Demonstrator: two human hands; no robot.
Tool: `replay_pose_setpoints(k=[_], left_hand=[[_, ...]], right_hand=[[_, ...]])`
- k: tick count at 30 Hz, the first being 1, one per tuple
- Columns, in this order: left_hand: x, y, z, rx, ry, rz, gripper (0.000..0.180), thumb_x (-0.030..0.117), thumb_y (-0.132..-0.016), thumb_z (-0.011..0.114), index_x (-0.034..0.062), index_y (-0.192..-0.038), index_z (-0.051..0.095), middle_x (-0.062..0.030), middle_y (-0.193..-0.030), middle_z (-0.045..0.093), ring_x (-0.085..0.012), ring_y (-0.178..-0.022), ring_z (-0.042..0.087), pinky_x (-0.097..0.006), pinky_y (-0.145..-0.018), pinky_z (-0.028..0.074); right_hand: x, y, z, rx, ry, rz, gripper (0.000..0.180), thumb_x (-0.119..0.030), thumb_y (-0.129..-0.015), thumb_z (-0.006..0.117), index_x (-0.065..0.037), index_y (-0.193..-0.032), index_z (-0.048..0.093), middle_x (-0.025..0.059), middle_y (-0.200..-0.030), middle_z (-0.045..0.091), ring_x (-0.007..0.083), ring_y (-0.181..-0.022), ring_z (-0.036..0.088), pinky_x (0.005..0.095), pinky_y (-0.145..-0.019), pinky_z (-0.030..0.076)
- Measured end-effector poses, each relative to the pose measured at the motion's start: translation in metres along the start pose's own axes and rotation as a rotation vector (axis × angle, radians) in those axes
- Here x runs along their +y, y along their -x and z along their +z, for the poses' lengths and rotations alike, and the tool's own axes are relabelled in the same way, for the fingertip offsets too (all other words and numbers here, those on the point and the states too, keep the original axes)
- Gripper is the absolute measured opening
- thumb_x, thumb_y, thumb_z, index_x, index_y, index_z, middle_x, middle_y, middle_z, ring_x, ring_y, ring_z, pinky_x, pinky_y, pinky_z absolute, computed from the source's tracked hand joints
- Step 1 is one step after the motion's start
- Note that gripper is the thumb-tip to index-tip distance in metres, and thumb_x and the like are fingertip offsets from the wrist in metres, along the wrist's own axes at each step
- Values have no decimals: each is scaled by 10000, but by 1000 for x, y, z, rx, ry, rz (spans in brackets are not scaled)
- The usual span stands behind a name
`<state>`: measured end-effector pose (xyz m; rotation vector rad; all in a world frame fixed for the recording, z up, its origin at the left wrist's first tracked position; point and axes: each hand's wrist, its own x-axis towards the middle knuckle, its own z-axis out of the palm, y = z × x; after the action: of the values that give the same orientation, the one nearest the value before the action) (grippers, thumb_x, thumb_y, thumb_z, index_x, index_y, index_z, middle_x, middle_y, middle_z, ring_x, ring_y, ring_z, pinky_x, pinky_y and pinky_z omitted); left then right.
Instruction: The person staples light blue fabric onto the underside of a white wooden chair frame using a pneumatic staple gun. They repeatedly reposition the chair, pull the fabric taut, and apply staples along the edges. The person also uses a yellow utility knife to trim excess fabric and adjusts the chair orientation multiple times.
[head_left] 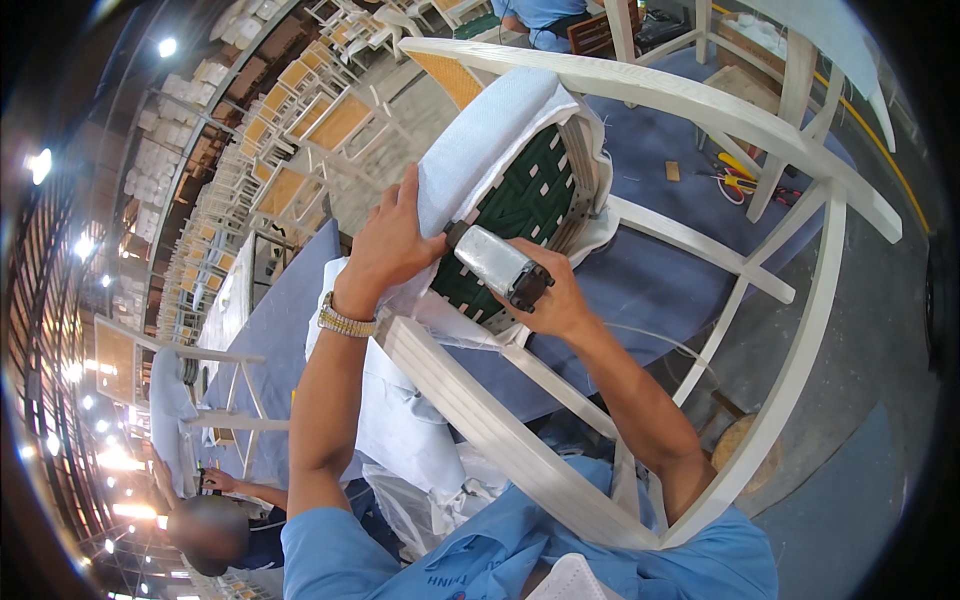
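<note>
A pale wooden chair frame (470, 410) lies turned over in front of me, the green woven webbing (520, 190) of its seat facing up. Light blue fabric (485, 140) wraps the padded seat edge. My left hand (390, 245) grips that fabric-covered edge, fingers along the outside and thumb at the inner rim. My right hand (560, 300) is closed round a silver and black staple gun (492, 262). The gun's nose is at the rim of the seat, close beside my left thumb; whether it touches is hard to tell.
The chair rests on a blue-covered table (640, 280). Pliers and cutters with yellow and red handles (740, 182) lie on its far right. A pale hose (660, 335) runs past my right forearm. At left, another person (215, 525) handles a similar chair (175, 410).
</note>
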<state>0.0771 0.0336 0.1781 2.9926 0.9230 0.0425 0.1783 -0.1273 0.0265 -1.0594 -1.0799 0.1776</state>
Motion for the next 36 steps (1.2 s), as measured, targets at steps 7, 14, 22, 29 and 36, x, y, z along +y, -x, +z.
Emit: replay_pose_setpoints(k=[7,14,22,29,36], left_hand=[[-3,0,2,7,-14,10,1014,298,-788,748,37,-1596,193,-334,-1484,431,-495,-1356,458,-469,-1143,385],[-1,2,0,-1,-35,-10,1012,302,-788,748,57,-1599,195,-333,-1465,450,-502,-1328,484,-482,-1113,413],[-4,0,3,7,-26,10,1008,293,-787,741,61,-1601,192,-349,-1445,458,-511,-1306,497,-491,-1105,418],[-3,1,3,15,-21,33,1027,208,-749,748,69,-1598,188,-354,-1442,453,-528,-1293,498,-496,-1102,422],[11,14,2,27,-202,71,1102,104,-680,777,132,-1611,188,-337,-1525,361,-557,-1372,396,-540,-1140,383]], right_hand=[[-1,2,2,14,12,-14,497,-41,-706,766,34,-1185,654,191,-1060,698,365,-962,708,368,-834,546],[-2,1,3,11,9,-6,483,-30,-709,757,36,-1177,656,195,-1041,698,361,-944,710,360,-824,544],[-3,-2,0,0,25,-15,475,-26,-704,742,34,-1167,652,197,-1029,690,373,-940,703,365,-816,545],[0,-4,1,23,152,-134,482,-54,-738,793,56,-1174,620,184,-971,701,325,-856,706,352,-809,551],[-1,-1,5,-45,107,-133,509,-40,-738,814,53,-1199,619,174,-968,724,233,-876,722,321,-817,552]])
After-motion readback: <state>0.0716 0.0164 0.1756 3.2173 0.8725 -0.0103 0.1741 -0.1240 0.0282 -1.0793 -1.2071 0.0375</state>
